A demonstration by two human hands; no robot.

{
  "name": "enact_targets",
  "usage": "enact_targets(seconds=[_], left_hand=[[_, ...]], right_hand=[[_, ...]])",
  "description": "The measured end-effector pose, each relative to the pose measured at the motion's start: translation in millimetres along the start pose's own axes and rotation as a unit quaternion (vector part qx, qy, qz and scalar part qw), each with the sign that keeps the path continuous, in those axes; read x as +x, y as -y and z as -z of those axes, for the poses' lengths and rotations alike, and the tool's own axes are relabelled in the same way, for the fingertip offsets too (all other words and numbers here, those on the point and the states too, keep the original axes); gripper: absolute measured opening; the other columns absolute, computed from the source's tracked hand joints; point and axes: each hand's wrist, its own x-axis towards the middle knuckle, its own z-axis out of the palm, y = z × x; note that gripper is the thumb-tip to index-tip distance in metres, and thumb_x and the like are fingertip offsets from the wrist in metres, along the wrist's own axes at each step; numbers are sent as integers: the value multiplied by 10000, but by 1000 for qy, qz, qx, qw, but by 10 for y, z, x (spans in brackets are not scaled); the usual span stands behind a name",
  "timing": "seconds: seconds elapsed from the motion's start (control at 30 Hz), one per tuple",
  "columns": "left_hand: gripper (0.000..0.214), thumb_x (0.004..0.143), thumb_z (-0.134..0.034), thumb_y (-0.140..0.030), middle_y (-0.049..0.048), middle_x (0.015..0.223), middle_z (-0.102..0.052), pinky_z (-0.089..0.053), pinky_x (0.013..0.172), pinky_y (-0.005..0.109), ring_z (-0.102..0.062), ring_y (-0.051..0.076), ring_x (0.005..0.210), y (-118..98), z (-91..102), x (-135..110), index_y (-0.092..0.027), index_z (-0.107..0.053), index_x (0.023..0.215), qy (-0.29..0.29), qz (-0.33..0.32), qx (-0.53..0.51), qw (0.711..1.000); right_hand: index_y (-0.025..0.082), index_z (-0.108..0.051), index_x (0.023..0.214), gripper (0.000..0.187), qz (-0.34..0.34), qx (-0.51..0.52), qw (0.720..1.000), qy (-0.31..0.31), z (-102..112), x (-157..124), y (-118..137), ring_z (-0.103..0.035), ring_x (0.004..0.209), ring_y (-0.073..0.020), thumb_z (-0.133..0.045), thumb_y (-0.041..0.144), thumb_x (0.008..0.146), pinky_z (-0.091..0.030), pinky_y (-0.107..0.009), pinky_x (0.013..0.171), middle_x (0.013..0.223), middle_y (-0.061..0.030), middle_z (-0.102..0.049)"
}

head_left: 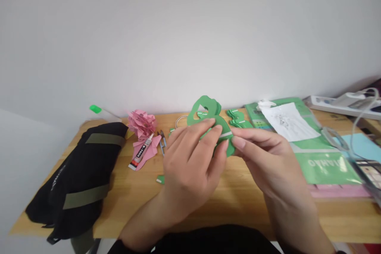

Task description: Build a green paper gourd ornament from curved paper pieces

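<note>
Between my two hands, above the middle of the table, is a green paper cutout [224, 127] with a pale stripe across it. My left hand [193, 154] curls over its near side, fingertips pressed on the paper. Thumb and fingers of my right hand [266, 154] pinch its right edge. Just behind stands a larger curled green paper piece [205, 105], partly covered by the cutout and my left hand. To the right of it lie more wavy green paper pieces [238, 119]. A small green scrap [160, 179] rests left of my left wrist.
At left lies a black bag [86, 166] with olive straps. Nearby are a pink paper flower [142, 123], a glue tube [141, 151] on pink paper, and small scissors [162, 141]. On the right are green packaging [324, 164], a white sheet [290, 122], a power strip [333, 103] and a phone [370, 172].
</note>
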Motion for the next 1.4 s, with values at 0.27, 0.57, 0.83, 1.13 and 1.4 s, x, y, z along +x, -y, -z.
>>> enact_targets(seconds=[0.27, 0.57, 0.83, 1.13, 1.4], left_hand=[[91, 891, -648, -178, 87, 958, -754, -532, 842, 302, -718, 169, 901, 29, 24, 18, -108, -675, 940, 28, -24, -6, 999], [52, 907, -615, -150, 52, 955, -754, -531, 840, 288, -718, 152, 889, 14, 58, 31, -129, -660, 923, 49, -30, -2, 998], [77, 926, -578, -133, 58, 948, -758, -537, 822, 296, -720, 155, 898, 26, 57, 32, -137, -654, 937, 46, -26, -16, 998], [61, 916, -603, -155, 49, 964, -758, -547, 813, 301, -724, 156, 883, 15, 55, 32, -153, -660, 936, 47, -23, -13, 999], [62, 904, -622, -168, 68, 968, -759, -548, 816, 306, -725, 163, 886, 16, 58, 38, -146, -660, 947, 50, -32, -16, 998]], right_hand=[[389, -748, 971, 343, 134, -200, 970, -37, -19, -165, 46, -730, 739, -68, -707, 100, 791, -613, -140, 684, 932, 98, -772], [328, -730, 961, 325, 239, -331, 912, -43, -35, -200, 82, -730, 831, -93, -700, 64, 773, -617, -193, 782, 926, 94, -770], [288, -718, 928, 259, 255, -348, 901, -53, -31, -189, 97, -730, 795, -81, -695, 77, 779, -609, -156, 741, 928, 81, -771], [288, -723, 919, 252, 261, -360, 894, -55, -38, -190, 94, -740, 824, -130, -701, 85, 771, -628, -240, 783, 916, 60, -776], [315, -728, 937, 270, 238, -343, 907, -52, -28, -198, 97, -739, 828, -171, -699, 99, 777, -635, -327, 797, 934, 42, -774]])
